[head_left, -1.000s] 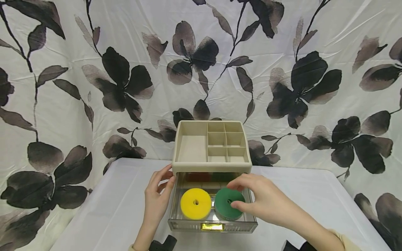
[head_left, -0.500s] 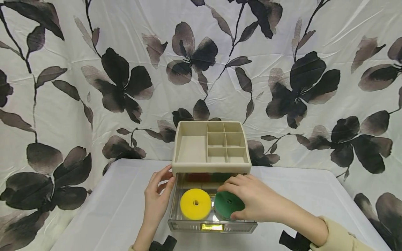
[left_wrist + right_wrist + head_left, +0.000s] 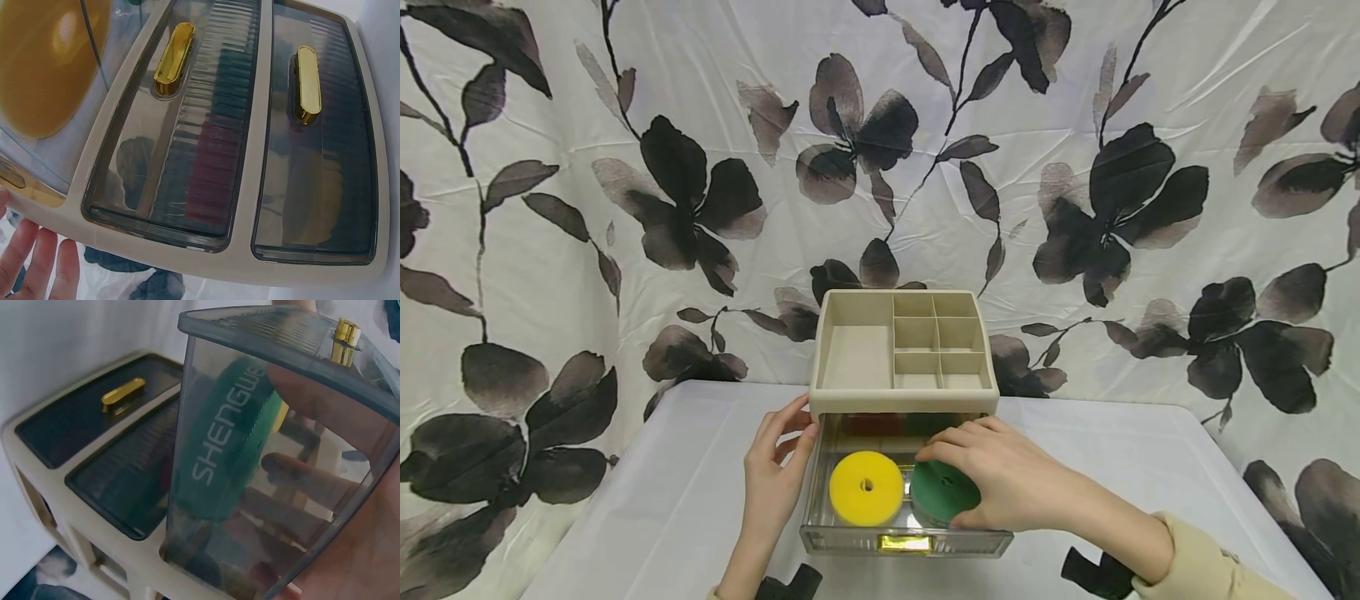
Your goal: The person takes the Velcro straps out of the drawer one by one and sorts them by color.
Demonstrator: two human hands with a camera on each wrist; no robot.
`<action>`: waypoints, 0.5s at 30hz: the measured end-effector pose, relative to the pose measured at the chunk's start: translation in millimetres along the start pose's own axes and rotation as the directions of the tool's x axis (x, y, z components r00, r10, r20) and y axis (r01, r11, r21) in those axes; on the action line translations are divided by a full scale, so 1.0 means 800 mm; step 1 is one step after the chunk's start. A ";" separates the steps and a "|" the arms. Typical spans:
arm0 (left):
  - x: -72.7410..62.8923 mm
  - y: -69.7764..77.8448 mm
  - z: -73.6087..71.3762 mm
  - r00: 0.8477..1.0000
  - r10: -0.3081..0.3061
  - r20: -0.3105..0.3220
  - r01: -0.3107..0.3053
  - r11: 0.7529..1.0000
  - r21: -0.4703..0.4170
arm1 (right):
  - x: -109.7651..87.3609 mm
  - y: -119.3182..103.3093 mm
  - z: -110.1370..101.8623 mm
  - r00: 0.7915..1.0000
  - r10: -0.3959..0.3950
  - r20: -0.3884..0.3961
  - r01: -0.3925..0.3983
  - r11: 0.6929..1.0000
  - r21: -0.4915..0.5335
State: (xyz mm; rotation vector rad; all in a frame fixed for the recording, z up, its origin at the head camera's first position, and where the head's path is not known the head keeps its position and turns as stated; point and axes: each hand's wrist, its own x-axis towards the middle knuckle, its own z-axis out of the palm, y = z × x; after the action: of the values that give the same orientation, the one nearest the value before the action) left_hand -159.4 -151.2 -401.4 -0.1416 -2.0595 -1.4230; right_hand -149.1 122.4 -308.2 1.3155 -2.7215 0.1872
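Two round discs (image 3: 867, 488), transparent drawer (image 3: 842, 542).

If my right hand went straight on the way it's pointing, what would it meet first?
The green roll, which your right hand grips; beyond it, probably the yellow roll, though depth is unclear.

Your right fingers (image 3: 942, 451) grip the thick round green disc (image 3: 942, 497), which lies flat, its small central hole facing up, in the right half of the clear plastic drawer (image 3: 970, 544). You have that drawer pulled out, its gold handle (image 3: 905, 543) at the front, below the open, divided top of the upright cream plastic organizer (image 3: 865, 400), whose left side your left fingers (image 3: 786, 417) touch.
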 end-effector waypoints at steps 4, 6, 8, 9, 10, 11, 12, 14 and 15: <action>0.000 0.000 0.000 1.000 0.003 -0.002 -0.003 1.000 -0.001 | 0.001 0.000 0.001 1.000 0.004 0.008 -0.004 1.000 0.006; 0.000 0.000 0.000 1.000 0.002 -0.002 -0.002 1.000 0.001 | 0.002 0.000 0.001 1.000 0.005 0.006 -0.006 1.000 0.007; 0.001 0.000 0.000 1.000 -0.004 -0.001 0.004 1.000 0.000 | 0.002 0.000 0.000 1.000 0.007 0.004 -0.007 1.000 0.009; 0.001 -0.001 0.000 1.000 -0.009 -0.001 0.009 1.000 -0.001 | 0.002 0.000 0.000 1.000 0.008 0.004 -0.008 1.000 0.011; 0.001 0.000 0.001 1.000 -0.008 -0.001 0.008 1.000 0.006 | 0.002 0.001 0.000 1.000 0.008 0.002 -0.008 1.000 0.013; 0.001 0.000 0.001 1.000 -0.012 0.000 0.012 1.000 0.005 | 0.002 0.001 0.000 1.000 0.009 0.002 -0.009 1.000 0.016; 0.001 0.000 0.001 1.000 -0.017 0.001 0.017 1.000 0.004 | 0.002 0.001 0.000 1.000 0.010 0.002 -0.010 1.000 0.020; 0.001 0.000 0.001 1.000 -0.021 0.002 0.021 1.000 0.005 | 0.002 0.002 0.000 1.000 0.015 0.003 -0.015 0.999 0.028; 0.001 0.000 0.002 1.000 -0.023 0.001 0.023 1.000 0.006 | 0.002 0.002 0.000 1.000 0.018 0.003 -0.018 0.999 0.032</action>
State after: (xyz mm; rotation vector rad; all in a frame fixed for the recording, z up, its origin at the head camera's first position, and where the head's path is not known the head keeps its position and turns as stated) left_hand -161.1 -150.4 -401.2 -0.1168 -2.0726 -1.4301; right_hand -151.6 121.9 -308.4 1.3001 -2.7443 0.2314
